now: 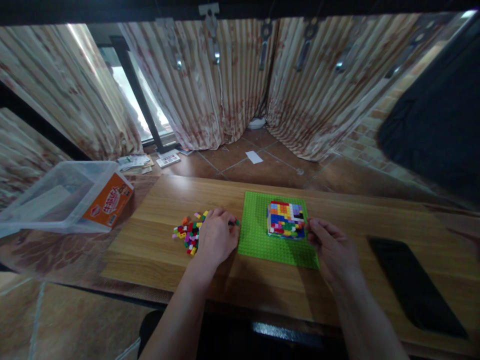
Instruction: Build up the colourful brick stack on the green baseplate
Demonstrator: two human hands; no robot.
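A bright green baseplate (255, 235) lies on the wooden table, bearing a block (285, 219) built of small bricks in many colours. My left hand (219, 232) is between the plate's left edge and a loose heap of coloured bricks (190, 236), partly covering the heap. Thumb and forefinger of that hand pinch a small dark green brick (236, 222). To the right of the built block, my right hand (332, 245) has its fingertips pressed together near the block's right side. Whatever lies between those fingertips is too small to make out.
A clear plastic bin (71, 200) with an orange label stands at the left of the table (150, 250). At the right lies a flat black object (412, 285). Striped curtains (210, 90) hang beyond the table, with papers (254, 157) on the tiled floor.
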